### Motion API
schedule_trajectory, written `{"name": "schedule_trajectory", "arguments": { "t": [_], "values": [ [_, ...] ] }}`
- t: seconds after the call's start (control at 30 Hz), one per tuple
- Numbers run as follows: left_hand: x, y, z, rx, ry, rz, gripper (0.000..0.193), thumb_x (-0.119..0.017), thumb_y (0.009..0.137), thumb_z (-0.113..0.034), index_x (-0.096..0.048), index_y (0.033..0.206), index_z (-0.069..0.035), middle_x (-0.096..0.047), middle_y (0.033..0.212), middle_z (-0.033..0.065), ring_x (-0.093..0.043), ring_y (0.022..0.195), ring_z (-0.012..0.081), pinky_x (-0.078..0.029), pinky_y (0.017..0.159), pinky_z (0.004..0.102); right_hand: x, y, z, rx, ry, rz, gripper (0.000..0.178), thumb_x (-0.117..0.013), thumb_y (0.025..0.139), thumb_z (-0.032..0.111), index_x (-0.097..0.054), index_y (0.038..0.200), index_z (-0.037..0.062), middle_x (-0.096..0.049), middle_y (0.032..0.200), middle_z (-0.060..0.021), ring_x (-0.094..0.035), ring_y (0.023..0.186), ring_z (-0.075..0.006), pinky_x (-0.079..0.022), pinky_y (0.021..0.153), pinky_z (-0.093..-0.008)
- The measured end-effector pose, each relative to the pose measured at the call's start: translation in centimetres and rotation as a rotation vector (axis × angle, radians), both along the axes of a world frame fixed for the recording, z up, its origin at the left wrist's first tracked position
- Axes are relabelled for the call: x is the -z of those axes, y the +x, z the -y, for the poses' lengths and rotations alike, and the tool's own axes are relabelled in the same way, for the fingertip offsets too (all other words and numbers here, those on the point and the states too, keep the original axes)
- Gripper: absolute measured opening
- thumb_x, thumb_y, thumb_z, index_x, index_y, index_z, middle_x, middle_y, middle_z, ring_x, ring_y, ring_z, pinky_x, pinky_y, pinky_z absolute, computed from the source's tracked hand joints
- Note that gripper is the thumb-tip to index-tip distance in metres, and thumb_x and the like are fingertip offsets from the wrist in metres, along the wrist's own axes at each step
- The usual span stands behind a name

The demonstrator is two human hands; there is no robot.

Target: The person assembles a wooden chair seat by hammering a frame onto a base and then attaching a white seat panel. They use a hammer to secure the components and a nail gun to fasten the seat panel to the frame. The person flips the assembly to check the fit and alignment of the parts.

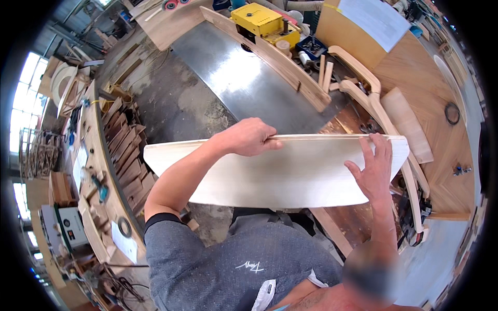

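Beyond the pale board, a yellow machine stands behind a wooden plank bordering the shiny grey surface. Curved wooden pieces crowd the right, piled timber the left. White script marks the grey shirt. The board is before the torso, long axis left to right, straight edge outward. The left hand clenches its fingers on that edge; the right hand spreads its fingers against the board, perhaps lightly.

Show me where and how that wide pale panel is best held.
The pale panel is probably best gripped along its long upper edge, from above, hands spread: its face is broad, and that edge leaves room for both. The left hand and right hand touch it there.
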State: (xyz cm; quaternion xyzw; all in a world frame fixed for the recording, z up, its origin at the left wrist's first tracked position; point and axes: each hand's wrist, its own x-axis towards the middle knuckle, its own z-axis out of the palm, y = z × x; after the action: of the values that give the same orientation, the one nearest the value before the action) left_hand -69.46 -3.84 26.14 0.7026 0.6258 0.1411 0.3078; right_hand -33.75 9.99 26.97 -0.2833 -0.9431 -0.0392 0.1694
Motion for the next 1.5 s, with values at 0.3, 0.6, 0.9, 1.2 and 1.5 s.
{"name": "schedule_trajectory", "arguments": {
  "t": [0.3,0.6,0.9,1.2,1.5],
  "values": [
    [11.5,-23.6,-1.1,0.024,-0.333,0.169,0.052,-0.063,0.101,-0.045,-0.064,0.081,0.003,-0.056,0.063,0.0166,-0.053,0.059,0.0278,-0.042,0.06,0.0449,13.6,-22.6,0.3,-0.012,-0.222,-0.095,0.063,-0.085,0.077,0.025,-0.056,0.13,0.0085,-0.046,0.137,-0.0181,-0.042,0.134,-0.0435,-0.031,0.117,-0.0602],
    [24.9,-39.1,0.2,-0.309,-0.688,0.263,0.064,-0.064,0.095,-0.058,-0.073,0.12,0.0,-0.075,0.11,0.0157,-0.069,0.104,0.0255,-0.053,0.093,0.0393,27.5,-38.9,-1.7,-0.117,-0.433,0.102,0.065,-0.067,0.094,0.03,-0.047,0.152,0.0083,-0.03,0.167,-0.0176,-0.026,0.155,-0.0374,-0.024,0.123,-0.0599],
    [32.7,-46.3,0.2,-0.282,-0.769,0.606,0.049,-0.065,0.099,-0.05,-0.069,0.101,-0.001,-0.074,0.089,0.0103,-0.07,0.081,0.0183,-0.057,0.076,0.0355,31.5,-43.0,-3.3,-0.136,-0.359,0.228,0.066,-0.063,0.093,0.031,-0.047,0.153,0.0085,-0.032,0.166,-0.0198,-0.026,0.155,-0.0407,-0.018,0.123,-0.0619],
    [52.7,-56.8,-9.8,-1.277,-0.6,1.201,0.047,-0.051,0.106,-0.044,-0.064,0.114,0.001,-0.068,0.098,0.0155,-0.071,0.079,0.0242,-0.061,0.067,0.0399,31.5,-42.6,-3.5,-0.142,-0.327,0.267,0.065,-0.046,0.103,0.044,-0.041,0.157,0.0075,-0.03,0.166,-0.0246,-0.027,0.154,-0.0439,-0.016,0.124,-0.0597],
    [65.5,-58.8,-14.0,-1.387,-0.233,1.769,0.051,-0.056,0.103,-0.045,-0.058,0.136,-0.006,-0.067,0.123,0.0142,-0.067,0.108,0.0319,-0.058,0.084,0.0491,31.4,-42.9,-4.1,-0.105,-0.412,0.259,0.064,-0.051,0.101,0.051,-0.049,0.153,0.0141,-0.034,0.166,-0.02,-0.029,0.154,-0.041,-0.018,0.124,-0.0582]
  ]
}}
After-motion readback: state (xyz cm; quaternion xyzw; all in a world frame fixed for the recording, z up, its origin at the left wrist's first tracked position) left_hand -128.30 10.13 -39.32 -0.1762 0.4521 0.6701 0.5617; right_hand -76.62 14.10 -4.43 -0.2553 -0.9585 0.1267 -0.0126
